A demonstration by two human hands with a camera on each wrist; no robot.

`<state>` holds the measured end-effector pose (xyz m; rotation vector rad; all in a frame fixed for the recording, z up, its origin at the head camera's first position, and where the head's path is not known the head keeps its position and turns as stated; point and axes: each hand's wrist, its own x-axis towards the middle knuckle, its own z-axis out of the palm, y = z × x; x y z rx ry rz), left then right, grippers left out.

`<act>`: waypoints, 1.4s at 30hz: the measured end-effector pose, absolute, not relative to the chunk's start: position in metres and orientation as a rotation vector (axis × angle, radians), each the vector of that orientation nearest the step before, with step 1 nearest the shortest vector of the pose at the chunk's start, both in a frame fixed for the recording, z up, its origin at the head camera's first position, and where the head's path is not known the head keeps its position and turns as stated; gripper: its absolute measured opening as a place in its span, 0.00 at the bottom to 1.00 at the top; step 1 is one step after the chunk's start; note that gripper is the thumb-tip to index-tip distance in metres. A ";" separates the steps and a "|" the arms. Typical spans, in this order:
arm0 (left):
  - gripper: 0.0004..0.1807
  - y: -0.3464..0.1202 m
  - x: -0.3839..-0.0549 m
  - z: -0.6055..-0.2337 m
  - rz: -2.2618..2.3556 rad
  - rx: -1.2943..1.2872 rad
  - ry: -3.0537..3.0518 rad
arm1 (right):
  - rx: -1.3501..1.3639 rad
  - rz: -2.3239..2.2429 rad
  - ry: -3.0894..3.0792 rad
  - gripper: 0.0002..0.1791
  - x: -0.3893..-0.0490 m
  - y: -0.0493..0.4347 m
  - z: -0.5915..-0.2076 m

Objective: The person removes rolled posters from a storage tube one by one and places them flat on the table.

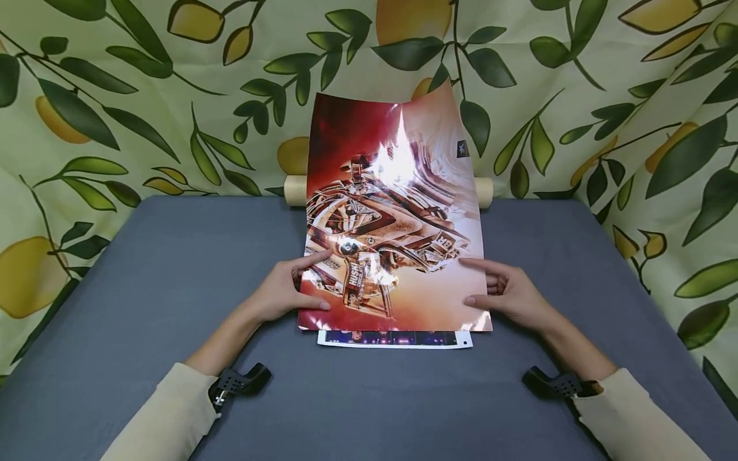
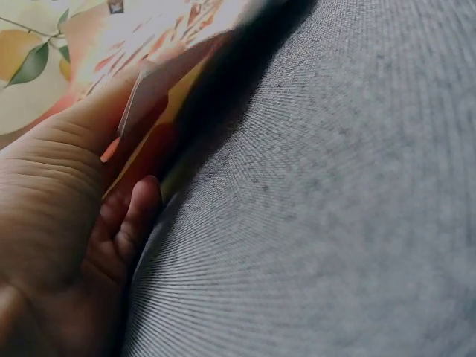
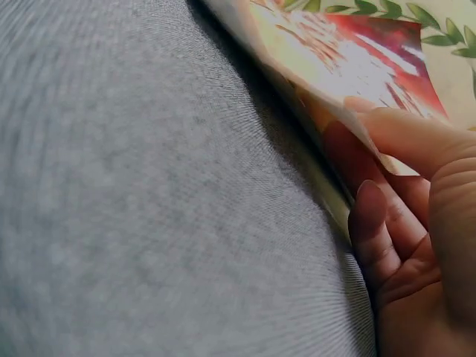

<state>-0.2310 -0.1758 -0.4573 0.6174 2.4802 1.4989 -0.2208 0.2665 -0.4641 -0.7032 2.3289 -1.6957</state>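
Observation:
A glossy motorcycle poster [image 1: 403,224] in red, orange and white stands tilted up in front of me in the head view. Its upper corners curl. My left hand [image 1: 288,288] grips its lower left edge, and my right hand [image 1: 513,291] grips the lower right edge. In the left wrist view the thumb [image 2: 82,126] lies over the front of the sheet, with other fingers behind it. The right wrist view shows the same hold, the paper's edge [image 3: 357,126] between thumb and fingers. Below the poster, the lower strip of a white-bordered printed sheet [image 1: 394,347] peeks out, the rest hidden.
Behind the poster, both ends of a beige roll [image 1: 296,191] show at the far edge of the grey-blue table [image 1: 190,256]. A leaf-and-lemon patterned cloth [image 1: 202,83] hangs at the back and sides. Black wrist cameras [image 1: 245,380] sit over the sleeves' cuffs.

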 end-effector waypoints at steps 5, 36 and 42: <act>0.53 -0.177 -0.231 -0.459 1.464 0.588 2.525 | -0.675 -1.768 2.219 0.37 -0.221 0.263 -0.467; 0.38 -0.175 -0.229 -0.457 1.587 0.486 2.564 | -0.632 -1.983 2.165 0.28 -0.218 0.262 -0.465; 0.34 -0.175 -0.229 -0.459 1.551 0.524 2.649 | -0.718 -1.914 2.209 0.31 -0.217 0.265 -0.467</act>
